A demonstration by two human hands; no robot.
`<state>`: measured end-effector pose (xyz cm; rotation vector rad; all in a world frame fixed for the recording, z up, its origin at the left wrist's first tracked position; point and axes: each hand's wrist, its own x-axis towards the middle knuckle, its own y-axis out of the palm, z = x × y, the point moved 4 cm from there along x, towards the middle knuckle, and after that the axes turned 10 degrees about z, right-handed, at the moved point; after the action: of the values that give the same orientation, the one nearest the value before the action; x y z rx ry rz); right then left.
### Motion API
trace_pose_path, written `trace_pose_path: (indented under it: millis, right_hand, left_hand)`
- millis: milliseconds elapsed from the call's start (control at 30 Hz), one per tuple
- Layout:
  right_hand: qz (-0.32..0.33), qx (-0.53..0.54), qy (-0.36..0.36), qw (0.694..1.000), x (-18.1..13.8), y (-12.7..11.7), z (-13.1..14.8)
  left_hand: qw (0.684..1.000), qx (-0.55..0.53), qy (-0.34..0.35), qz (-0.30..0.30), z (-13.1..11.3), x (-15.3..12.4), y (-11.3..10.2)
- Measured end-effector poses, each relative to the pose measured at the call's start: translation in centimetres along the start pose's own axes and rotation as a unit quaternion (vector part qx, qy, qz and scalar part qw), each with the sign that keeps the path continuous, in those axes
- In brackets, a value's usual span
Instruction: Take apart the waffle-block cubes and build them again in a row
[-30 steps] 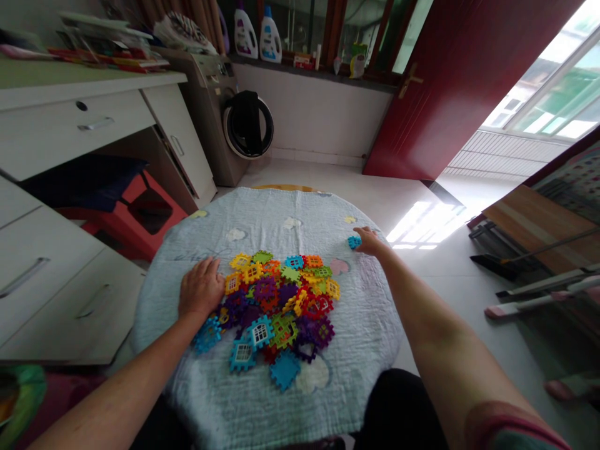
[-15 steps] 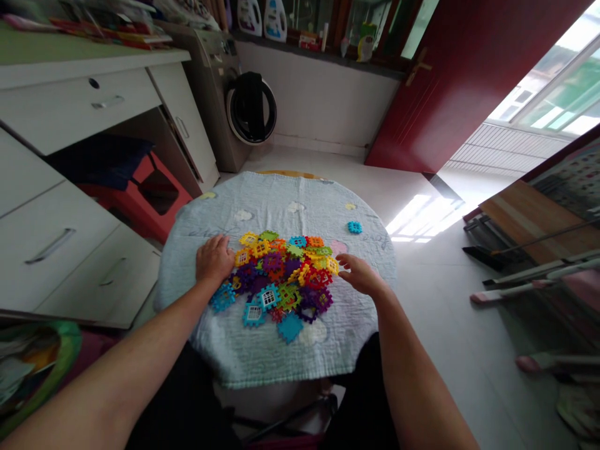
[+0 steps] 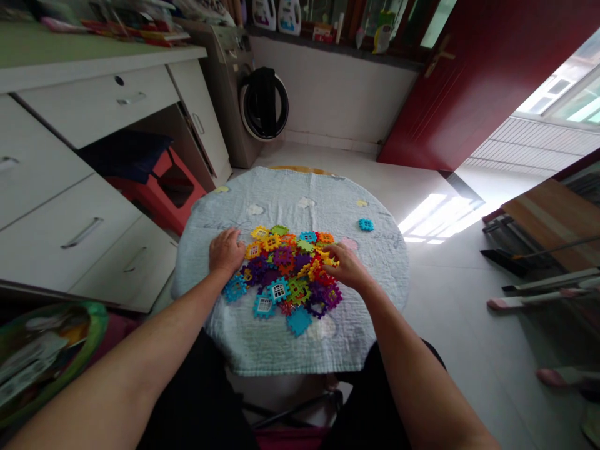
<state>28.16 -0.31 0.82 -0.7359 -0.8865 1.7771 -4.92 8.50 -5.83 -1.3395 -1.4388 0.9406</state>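
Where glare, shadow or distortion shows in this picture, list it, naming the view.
Head view: sunlight burns out a patch of floor beside the table; head view: the red stool under the desk sits in shadow; head view: wide-angle stretch seems to tilt the red door; head view: the coloured pieces are fairly evenly lit.

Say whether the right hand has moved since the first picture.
Yes: against the tablecloth, the right hand has moved left and toward the near edge, from the lone blue piece to the colourful pile.
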Motion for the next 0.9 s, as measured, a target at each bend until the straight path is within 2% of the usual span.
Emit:
trace_pose_path:
  millis: [133, 233, 400, 500, 600, 667, 767, 900]
  right_hand:
    - [-0.027, -0.033, 0.004, 0.999, 0.3, 1.8, 2.4]
    - [-0.016, -0.054, 0.012, 0.998, 0.6, 2.8, 2.5]
    - [0.003, -0.029, 0.041, 0.999, 0.5, 1.9, 0.6]
    - [0.045, 0.013, 0.036, 0.998, 0.3, 0.5, -0.8]
    - [0.025, 0.038, 0.066, 0.997, -0.1, -0.9, -2.7]
    - [0.012, -0.002, 0.096, 0.995, -0.3, -1.2, -3.9]
    - [0.053, -0.074, 0.127, 0.988, -0.3, -0.3, -4.7]
    - [0.060, -0.090, 0.162, 0.981, -0.2, -0.1, -4.9]
  left_hand:
    - [1.000, 0.000, 0.004, 0.000, 0.0, 0.0, -0.1]
    - [1.000, 0.003, 0.008, 0.000, -0.1, 0.0, -0.2]
    - [1.000, 0.002, 0.001, 0.001, 0.0, 0.0, -0.1]
    - [1.000, -0.004, 0.000, 0.003, -0.1, 0.0, -0.2]
    - [1.000, -0.007, -0.001, 0.003, -0.1, -0.1, -0.3]
    - [1.000, -0.010, -0.001, 0.003, -0.2, -0.1, -0.3]
    - [1.000, -0.011, 0.000, 0.003, -0.2, -0.1, -0.3]
    - [1.000, -0.009, -0.002, 0.007, -0.2, -0.1, -0.3]
